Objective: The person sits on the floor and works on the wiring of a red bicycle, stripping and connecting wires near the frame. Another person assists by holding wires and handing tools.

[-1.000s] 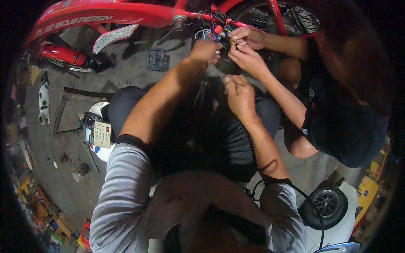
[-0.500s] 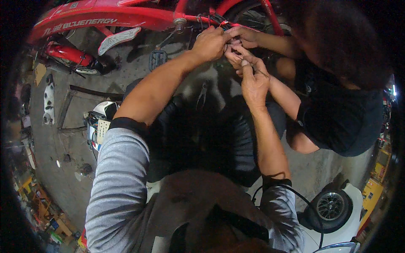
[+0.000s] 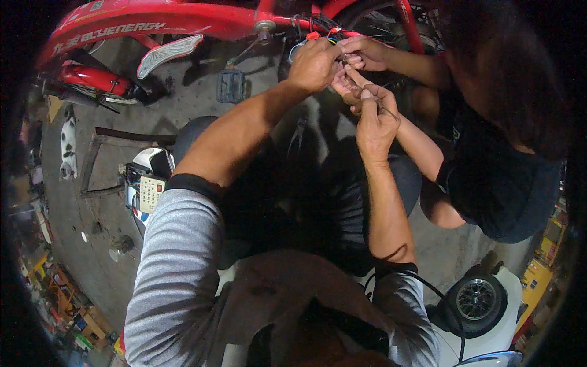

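Note:
My left hand is closed at the wires below the red bicycle frame, its bent fingertips partly hidden. Lower and to the right, my right hand pinches a thin, dark, stick-like tool, whose exact kind is unclear. Between my hands, another person's hands reach in from the right, with fingers meeting at a small dark piece. A red connector shows just above my left knuckles.
A bicycle pedal hangs below the frame. On the floor at left are a black-and-white cat, a metal frame and a white-cased device with a panel. A wheel on a white body stands at lower right.
Both my hands and the other person's hands sit slightly farther right and lower in view. The red connector and coloured wires show more plainly above my left hand.

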### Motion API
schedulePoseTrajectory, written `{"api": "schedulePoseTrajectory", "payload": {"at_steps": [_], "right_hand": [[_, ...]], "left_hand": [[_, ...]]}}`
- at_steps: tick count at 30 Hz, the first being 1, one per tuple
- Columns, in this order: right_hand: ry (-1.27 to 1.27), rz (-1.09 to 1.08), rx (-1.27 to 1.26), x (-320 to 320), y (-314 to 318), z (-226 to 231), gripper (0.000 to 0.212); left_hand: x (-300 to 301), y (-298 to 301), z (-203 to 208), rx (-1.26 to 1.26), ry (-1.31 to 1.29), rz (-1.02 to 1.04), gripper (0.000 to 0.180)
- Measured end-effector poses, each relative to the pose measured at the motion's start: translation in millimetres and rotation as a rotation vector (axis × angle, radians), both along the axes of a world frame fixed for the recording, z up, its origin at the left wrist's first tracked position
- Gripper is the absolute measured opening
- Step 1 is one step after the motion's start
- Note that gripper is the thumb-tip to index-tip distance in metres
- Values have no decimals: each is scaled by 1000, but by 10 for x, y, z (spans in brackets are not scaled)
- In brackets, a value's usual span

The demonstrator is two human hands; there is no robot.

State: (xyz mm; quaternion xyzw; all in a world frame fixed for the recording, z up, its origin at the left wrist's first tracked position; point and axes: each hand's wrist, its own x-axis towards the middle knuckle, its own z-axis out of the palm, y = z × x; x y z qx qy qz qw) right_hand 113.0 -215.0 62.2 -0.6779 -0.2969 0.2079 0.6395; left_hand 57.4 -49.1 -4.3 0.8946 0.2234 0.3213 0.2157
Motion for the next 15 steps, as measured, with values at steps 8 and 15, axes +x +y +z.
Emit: {"api": "schedulePoseTrajectory", "payload": {"at_steps": [8, 15], "right_hand": [[-38, -23, 42, 61, 87, -27, 23], [-23, 45, -4, 21, 175, -110, 25]], "left_hand": [[-51, -17, 89, -140, 2, 57, 25], [-181, 41, 133, -272, 44, 45, 24]]}}
